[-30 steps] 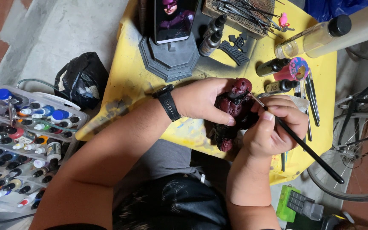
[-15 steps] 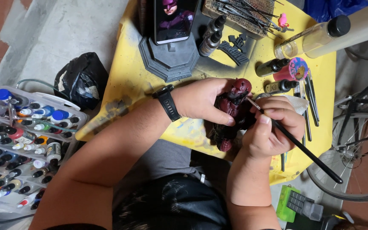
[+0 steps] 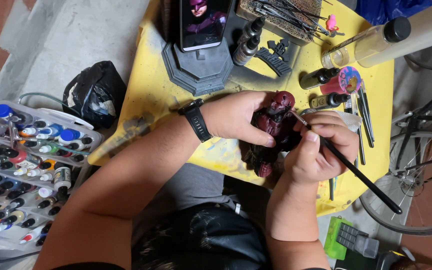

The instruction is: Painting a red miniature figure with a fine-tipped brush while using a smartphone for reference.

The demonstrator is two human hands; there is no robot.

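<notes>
Change: your brush tip has slid up from the figure's chest to just under its head; both hands have barely shifted otherwise.
Left hand: your left hand (image 3: 236, 117), a black watch (image 3: 196, 120) on its wrist, wraps the dark red figure (image 3: 272, 131) from the left, thumb low on its side, fingers closed round its back.
Right hand: your right hand (image 3: 321, 150) pinches a thin black paintbrush (image 3: 348, 166) between thumb and fingertips; the handle runs down and to the right, past the table edge.
Figure: it sits upright between your hands, above the yellow table's (image 3: 151, 95) near edge, head toward the far side.
Edges: the near table edge lies right under your wrists; the right edge is close beside your right hand, with loose brushes (image 3: 363, 117) lying along it.
Open room: bare yellow cloth to the left of your left forearm; little free space to the right, where a bicycle wheel (image 3: 416, 185) stands just off the table.
Surface: paint-smeared yellow cover, crowded at the far side with a grey stand (image 3: 198, 67) holding a phone (image 3: 204, 22), small dropper bottles (image 3: 248, 42), a clear bottle (image 3: 368, 42) and a rack of tools (image 3: 286, 12).
Room: grey concrete floor at left, a black bag (image 3: 96, 95) and a clear tray of paint bottles (image 3: 21, 170) beside your left arm.
</notes>
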